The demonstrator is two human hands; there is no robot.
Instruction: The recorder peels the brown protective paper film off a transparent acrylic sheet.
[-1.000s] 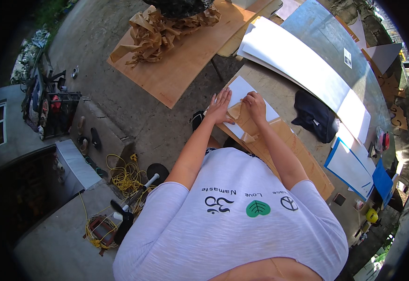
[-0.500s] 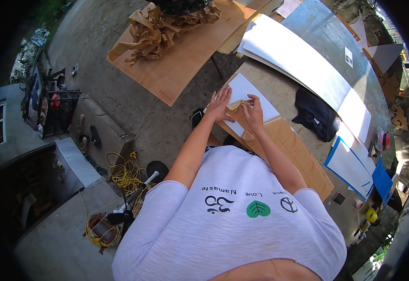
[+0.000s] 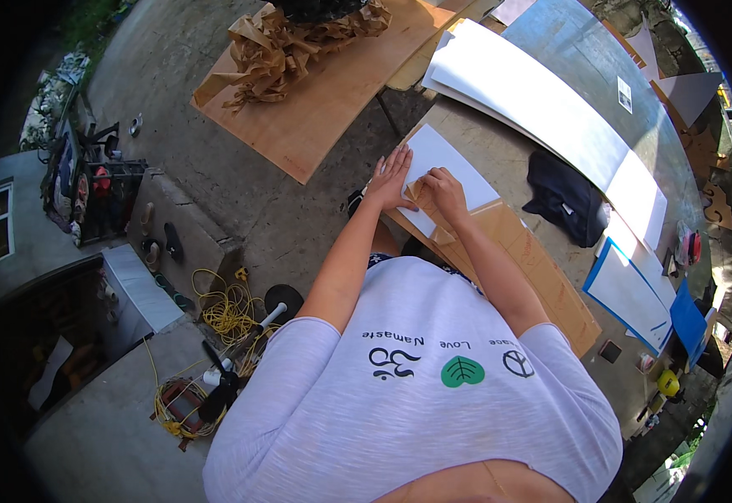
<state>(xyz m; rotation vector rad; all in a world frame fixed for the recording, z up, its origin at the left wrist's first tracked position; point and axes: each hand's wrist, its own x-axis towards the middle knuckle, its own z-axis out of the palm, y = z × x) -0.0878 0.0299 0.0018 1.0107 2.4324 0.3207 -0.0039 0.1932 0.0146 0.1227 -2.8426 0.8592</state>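
On the table in front of me lies a long panel with a bare white surface at its far end. Brown paper backing covers the nearer, right-hand part and is folded back where the white begins. My left hand rests flat on the far left edge of the panel, fingers stretched out. Closed over a lifted flap of the brown paper, my right hand is a little to the right of the left one. Its fingertips are partly hidden.
Beyond the panel are large white sheets and a dark cloth. Blue-edged sheets and a yellow tape measure lie on the right. Crumpled brown paper sits on a wooden board. Yellow cord is coiled at left.
My right hand has closed more tightly on the brown paper flap and shifted slightly left. My left hand stays pressed on the panel's edge.
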